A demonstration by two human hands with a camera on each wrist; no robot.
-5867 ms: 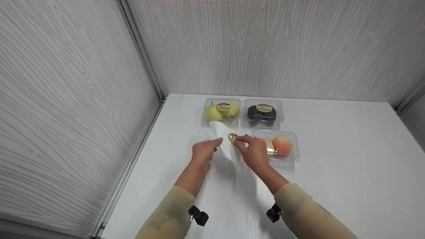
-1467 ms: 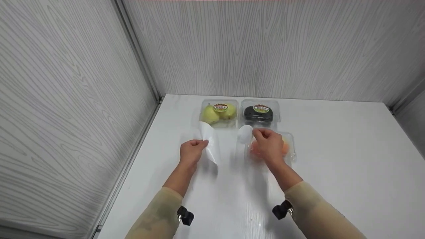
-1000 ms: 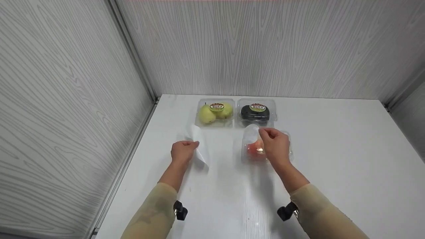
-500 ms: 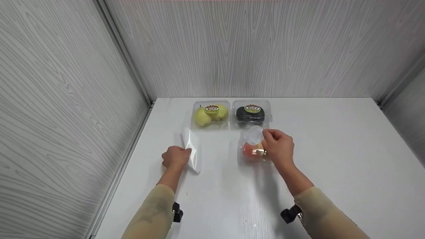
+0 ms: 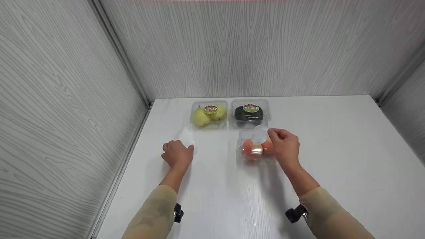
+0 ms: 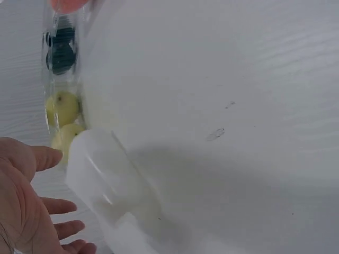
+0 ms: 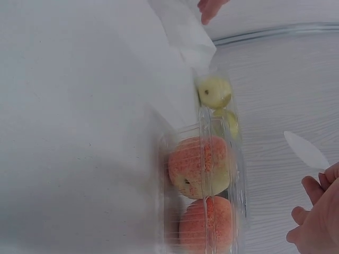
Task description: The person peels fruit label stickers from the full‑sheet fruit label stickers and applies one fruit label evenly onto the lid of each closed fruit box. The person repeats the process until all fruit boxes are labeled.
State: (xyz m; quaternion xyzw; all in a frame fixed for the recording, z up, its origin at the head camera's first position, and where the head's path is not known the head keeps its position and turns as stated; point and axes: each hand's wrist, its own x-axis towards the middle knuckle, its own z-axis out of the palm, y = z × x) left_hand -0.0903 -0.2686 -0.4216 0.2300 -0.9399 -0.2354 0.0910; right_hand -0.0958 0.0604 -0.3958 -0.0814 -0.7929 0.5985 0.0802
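My right hand (image 5: pixel 286 146) pinches a thin round sticker (image 7: pixel 307 151) by its edge, holding it above a clear plastic box of peaches (image 5: pixel 248 149). The sticker's pale back faces me in the head view. To the left, my left hand (image 5: pixel 177 153) has its fingers spread, with nothing gripped. Beside those fingers in the left wrist view is a curled white backing sheet (image 6: pixel 108 177), touching or close to the table; the hand hides part of it in the head view. Two peaches show through the clear lid.
Behind, a clear box of pears (image 5: pixel 201 117) and a clear box of dark fruit (image 5: pixel 249 114) stand side by side, each with an oval label on its lid. Wood-grain panels (image 5: pixel 232 49) rise at the back and sides of the white table (image 5: pixel 212 199).
My right hand lifted the sticker off the sheet and brought it right, over the peach box. My left hand carried the sheet left and down, then let it go.
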